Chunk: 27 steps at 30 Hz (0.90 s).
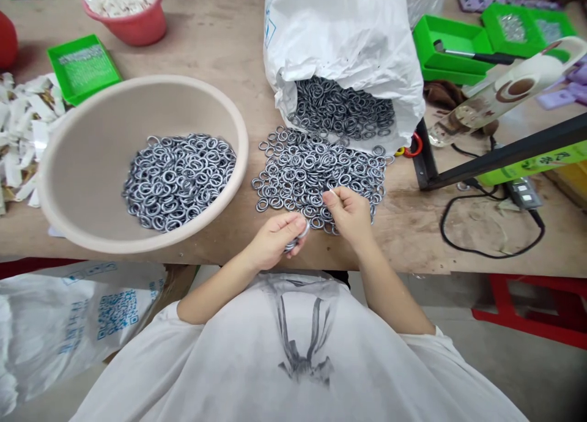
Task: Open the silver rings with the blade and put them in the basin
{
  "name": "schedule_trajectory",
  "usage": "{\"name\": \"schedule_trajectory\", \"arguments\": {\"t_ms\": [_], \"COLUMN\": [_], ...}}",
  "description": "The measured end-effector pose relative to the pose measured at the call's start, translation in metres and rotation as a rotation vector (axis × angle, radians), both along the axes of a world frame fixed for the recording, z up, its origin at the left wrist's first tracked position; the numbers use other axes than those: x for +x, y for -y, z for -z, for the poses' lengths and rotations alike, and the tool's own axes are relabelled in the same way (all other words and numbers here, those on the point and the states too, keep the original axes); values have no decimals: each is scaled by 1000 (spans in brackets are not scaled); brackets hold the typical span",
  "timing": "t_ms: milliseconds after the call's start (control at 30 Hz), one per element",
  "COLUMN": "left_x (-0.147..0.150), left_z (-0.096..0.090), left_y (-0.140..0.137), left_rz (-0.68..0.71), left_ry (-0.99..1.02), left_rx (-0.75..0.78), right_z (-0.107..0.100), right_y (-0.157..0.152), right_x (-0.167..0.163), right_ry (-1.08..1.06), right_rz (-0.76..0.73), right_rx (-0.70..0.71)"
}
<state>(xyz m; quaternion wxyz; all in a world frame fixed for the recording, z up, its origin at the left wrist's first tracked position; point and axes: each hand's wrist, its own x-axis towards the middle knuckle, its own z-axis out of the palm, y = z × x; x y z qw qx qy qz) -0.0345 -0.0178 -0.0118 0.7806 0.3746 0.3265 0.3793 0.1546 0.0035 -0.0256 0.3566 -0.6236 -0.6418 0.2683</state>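
My left hand [281, 238] is closed round several grey rings [290, 244], which show at its fingertips and under the palm. Close beside it, my right hand [350, 214] is pinched over the near edge of a spread-out pile of grey rings [316, 168]. Something small and thin, part white and part dark, shows at the right fingertips; its kind is too small to tell. Behind the pile, a white sack [339, 30] lies with its mouth towards me and more rings inside. To the left stands a wide beige basin [82, 165] holding a heap of similar rings.
White strips [18, 140] lie left of the basin, near a green tray [87, 70] and a pink tub [137, 27]. On the right are green bins [452, 40], a clear bottle [481, 107], a black metal frame [504, 156] and a looped black cable [477, 251].
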Motion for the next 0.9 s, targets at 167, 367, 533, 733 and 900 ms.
{"name": "schedule_trajectory", "arguments": {"t_ms": [167,367,533,733,900], "left_x": [-41,-60,-53,-14,14], "left_z": [0,12,16,16,11], "left_y": [-1,5,3,0,-4], "left_rz": [-282,-406,-417,-349,-326], "left_ry": [-87,-110,-119,-141,-114], "left_rx": [-69,-133,-125,-16,29], "right_z": [10,14,11,-11,-8], "right_y": [3,12,4,9,14], "right_x": [-28,-58,-46,-52,-64], "right_ry": [303,529,85,-806,-849], "right_rz": [-225,-373,-280,-166,-1], "right_rx": [-84,-153,-223,-355,-195]}}
